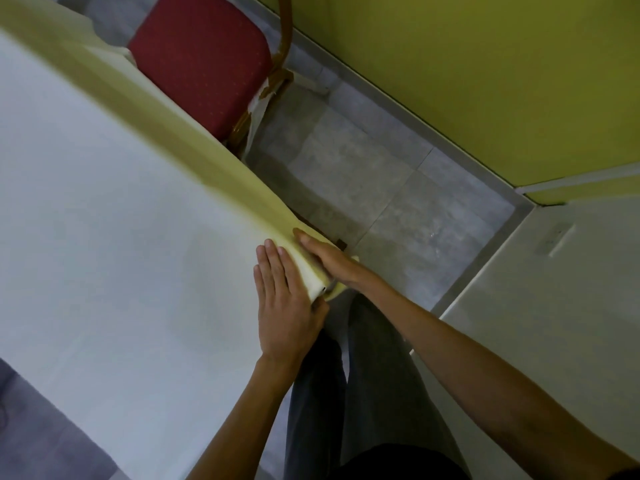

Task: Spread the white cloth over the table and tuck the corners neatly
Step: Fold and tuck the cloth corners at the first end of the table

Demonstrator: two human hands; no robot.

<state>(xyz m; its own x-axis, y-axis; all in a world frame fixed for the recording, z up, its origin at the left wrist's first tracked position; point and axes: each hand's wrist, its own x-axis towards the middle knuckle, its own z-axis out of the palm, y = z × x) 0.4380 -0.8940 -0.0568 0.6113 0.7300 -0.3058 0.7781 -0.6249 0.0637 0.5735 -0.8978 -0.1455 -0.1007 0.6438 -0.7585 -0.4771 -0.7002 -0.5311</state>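
The white cloth [121,220] covers the table top, and its hanging side looks yellowish [180,133]. At the near right corner of the table, my left hand [285,306] lies flat on top of the cloth with straight fingers, pressing it down. My right hand [329,261] presses with straight fingers against the cloth's overhang on the side of that corner. A small fold of cloth [320,284] sticks out between the two hands. The table itself is hidden under the cloth.
A red padded chair [204,64] with a wooden frame stands at the far side of the table. Grey floor tiles [381,185] run to a yellow-green wall [485,81]. A white surface [554,306] stands on the right. My legs are right at the corner.
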